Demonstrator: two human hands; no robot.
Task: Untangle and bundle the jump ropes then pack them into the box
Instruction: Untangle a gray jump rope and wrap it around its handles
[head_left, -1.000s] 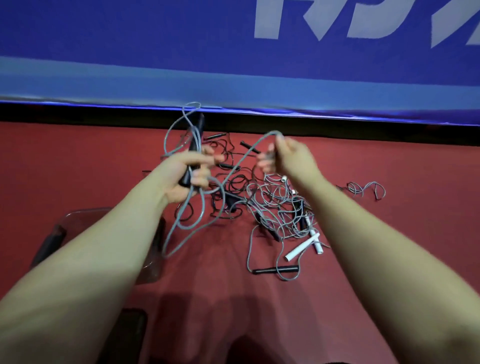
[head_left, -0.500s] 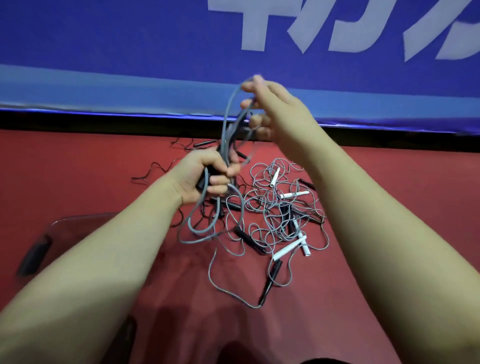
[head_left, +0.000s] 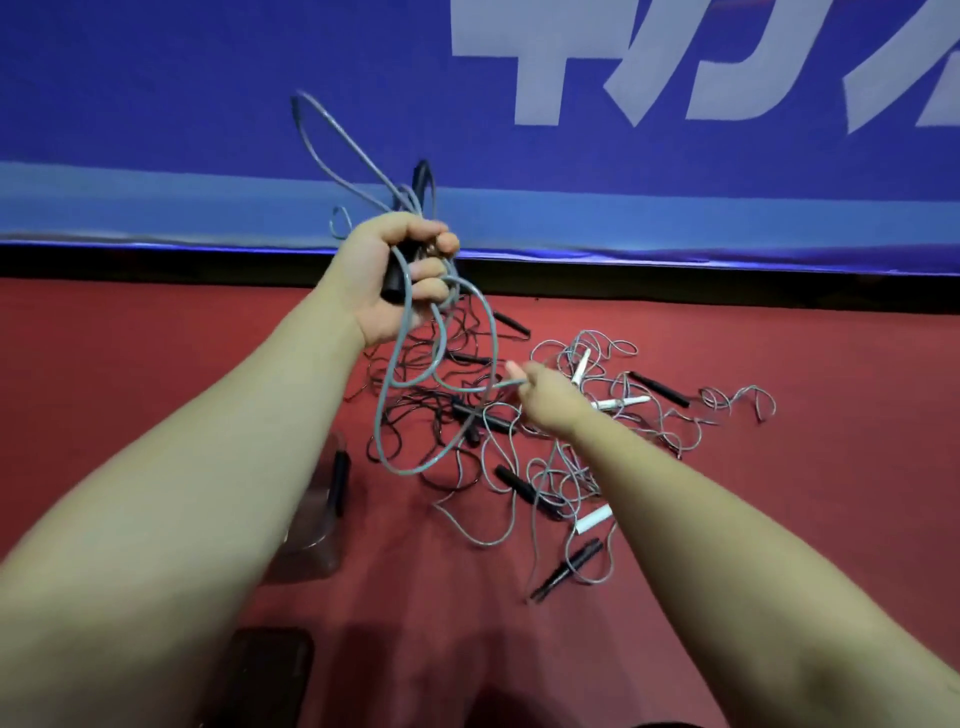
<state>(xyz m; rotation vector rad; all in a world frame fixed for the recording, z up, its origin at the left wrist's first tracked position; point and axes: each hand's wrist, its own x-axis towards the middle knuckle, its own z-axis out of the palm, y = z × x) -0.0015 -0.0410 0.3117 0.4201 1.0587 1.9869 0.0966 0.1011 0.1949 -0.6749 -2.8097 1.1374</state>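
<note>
My left hand (head_left: 400, 275) is raised and grips the black handles and several coils of a grey jump rope (head_left: 441, 374); loops stick up above the fist and hang below it. My right hand (head_left: 545, 402) is lower, over the pile, and pinches a strand of that same grey rope. A tangled pile of jump ropes (head_left: 561, 447) with black and white handles lies on the red floor under both hands. The clear plastic box (head_left: 317, 525) with a black latch stands at the left, mostly hidden by my left forearm.
A blue banner (head_left: 675, 156) with white lettering runs along the back, above a black strip. One loose grey rope end (head_left: 743, 402) lies to the right of the pile. A dark flat object (head_left: 270, 670) lies at the bottom left on the red floor.
My left hand has risen with the bundle. My right hand has dropped from above the bundle down to the pile, still on the grey strand.
</note>
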